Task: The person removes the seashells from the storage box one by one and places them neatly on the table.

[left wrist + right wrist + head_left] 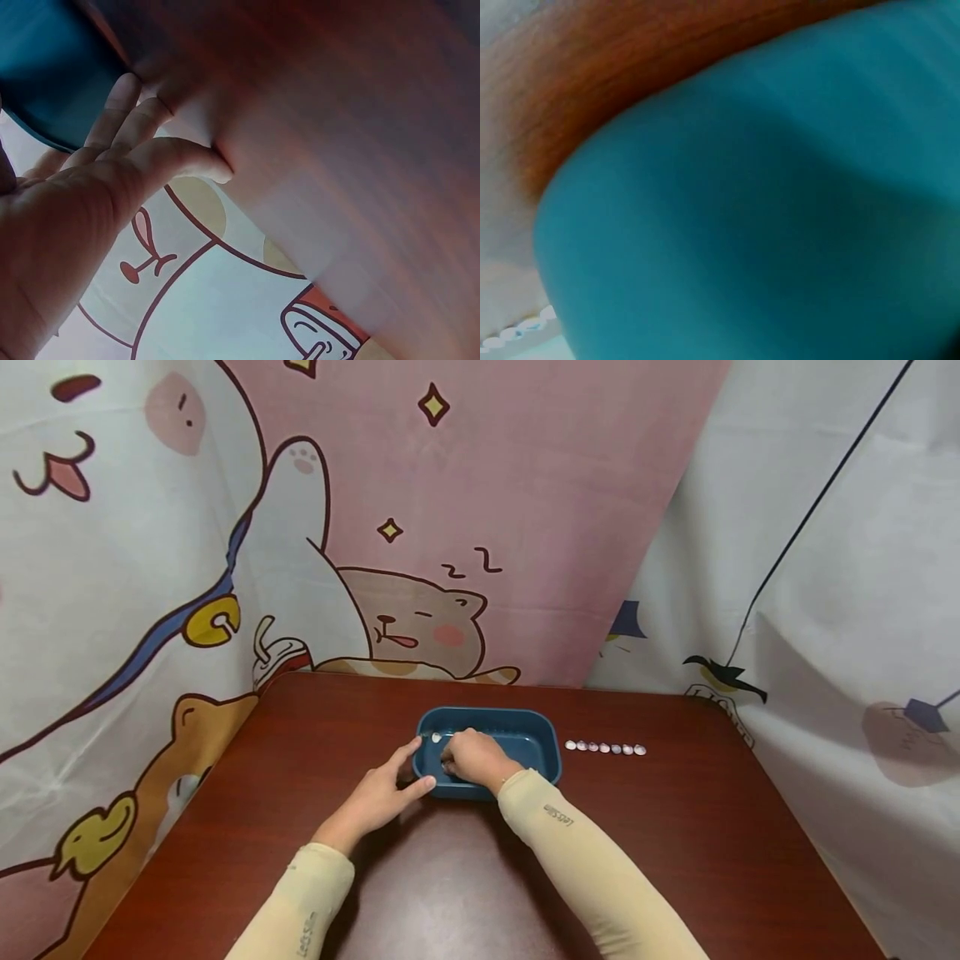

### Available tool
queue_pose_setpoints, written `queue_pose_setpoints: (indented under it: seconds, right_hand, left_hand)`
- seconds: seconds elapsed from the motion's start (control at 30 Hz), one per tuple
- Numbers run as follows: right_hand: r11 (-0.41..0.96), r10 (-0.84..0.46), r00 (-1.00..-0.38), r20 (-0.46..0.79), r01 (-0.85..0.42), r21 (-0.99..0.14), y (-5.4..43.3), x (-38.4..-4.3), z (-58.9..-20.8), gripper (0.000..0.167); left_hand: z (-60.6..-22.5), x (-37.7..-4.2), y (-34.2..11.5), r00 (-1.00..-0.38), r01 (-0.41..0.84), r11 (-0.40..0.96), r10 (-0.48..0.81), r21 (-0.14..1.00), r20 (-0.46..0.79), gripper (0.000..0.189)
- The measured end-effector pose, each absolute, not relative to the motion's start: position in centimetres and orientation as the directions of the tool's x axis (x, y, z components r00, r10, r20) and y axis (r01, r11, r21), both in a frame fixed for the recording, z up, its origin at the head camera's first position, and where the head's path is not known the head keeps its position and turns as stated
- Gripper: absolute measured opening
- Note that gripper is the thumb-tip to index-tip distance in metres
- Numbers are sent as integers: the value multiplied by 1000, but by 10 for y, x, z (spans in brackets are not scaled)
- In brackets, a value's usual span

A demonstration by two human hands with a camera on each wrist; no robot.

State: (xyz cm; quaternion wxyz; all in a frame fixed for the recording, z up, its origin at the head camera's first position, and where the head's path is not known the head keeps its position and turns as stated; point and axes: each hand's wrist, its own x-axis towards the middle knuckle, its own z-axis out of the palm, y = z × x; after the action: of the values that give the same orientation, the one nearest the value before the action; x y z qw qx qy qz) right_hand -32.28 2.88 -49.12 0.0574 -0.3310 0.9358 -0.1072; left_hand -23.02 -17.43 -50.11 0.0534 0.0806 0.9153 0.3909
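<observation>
A blue rectangular plastic basin (pixel 546 727) sits on the table. At its left end is my left hand (pixel 378 795), its fingers extended along the outside and its thumb near the front left corner. My right hand (pixel 477 757) reaches down inside the basin with fingers bent toward the bottom. Whether its fingertips pinch anything is hidden. One small whitish piece (pixel 437 738) lies in the basin's far left corner, too small to identify. The right wrist view is blurred and filled mostly by the basin wall (pixel 667 187), with no hand visible there.
To the right of the basin, several small round pale pieces (pixel 604 748) lie in a straight row. Everything stands on a reddish-brown table (pixel 675 843). A cartoon-printed cloth (pixel 540 527) hangs behind and along the sides.
</observation>
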Motion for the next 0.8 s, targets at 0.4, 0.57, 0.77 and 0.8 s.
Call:
queue_pose_setpoints:
  seconds: [0.4, 0.57, 0.77, 0.8]
  right_hand:
    - [747, -653, -756, -45, -633, -200, 26, -324, -495, 14]
    - [740, -662, -748, -59, -638, -213, 26, -326, -493, 14]
    - [728, -674, -738, -40, -653, -207, 27, -326, -493, 10]
    - [726, -675, -737, -35, -655, -210, 27, -326, -493, 10]
  left_hand:
    - [-503, -228, -175, -983, 103, 675, 184, 730, -31, 83]
    - [-502, -230, -174, -982, 112, 677, 188, 727, -23, 84]
    - [-503, -231, -174, -982, 105, 681, 185, 725, -31, 84]
    - [-503, -230, -175, -982, 102, 682, 184, 724, -35, 84]
